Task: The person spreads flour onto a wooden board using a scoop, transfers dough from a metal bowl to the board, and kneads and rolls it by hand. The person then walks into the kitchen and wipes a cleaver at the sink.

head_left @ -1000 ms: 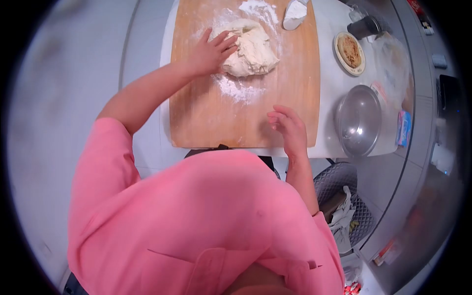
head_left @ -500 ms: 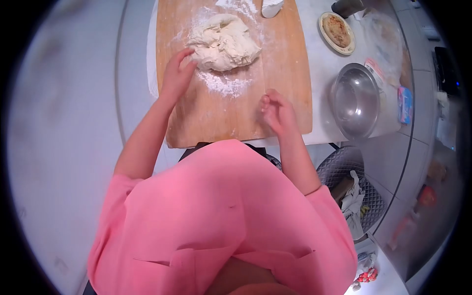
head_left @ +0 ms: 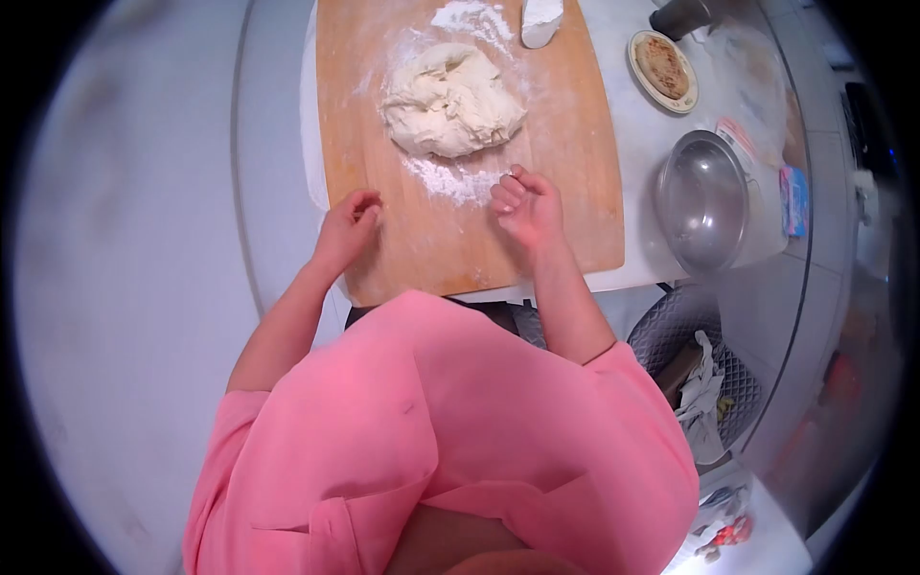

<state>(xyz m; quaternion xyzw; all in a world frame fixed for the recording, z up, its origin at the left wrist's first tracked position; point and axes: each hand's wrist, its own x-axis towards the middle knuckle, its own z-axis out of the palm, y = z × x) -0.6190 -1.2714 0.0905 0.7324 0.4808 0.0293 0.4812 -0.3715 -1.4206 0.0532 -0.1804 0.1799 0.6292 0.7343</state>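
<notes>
A large, lumpy mass of pale dough (head_left: 452, 101) rests on a wooden board (head_left: 422, 254), with loose white flour (head_left: 460, 184) along its near side. My left hand (head_left: 349, 232) is at the board's left edge, below the dough and apart from it. Its fingers bend loosely, with a gap between thumb and fingers, and nothing shows in it. Just below the dough's right side is my right hand (head_left: 529, 209), its fingers curled in toward the palm. No object is visible in that hand, and it does not touch the dough.
A white flour bag or scoop (head_left: 542, 21) lies at the board's far edge. To the right stand a metal bowl (head_left: 702, 201), a plate with a browned flatbread (head_left: 663, 69) and a dark cup (head_left: 680, 17). A grey quilted bin (head_left: 676, 316) sits below the table.
My left hand has come off the dough's left side and moved down toward me. My right hand has risen slightly closer to the dough, its fingers more curled. The view has shifted a little.
</notes>
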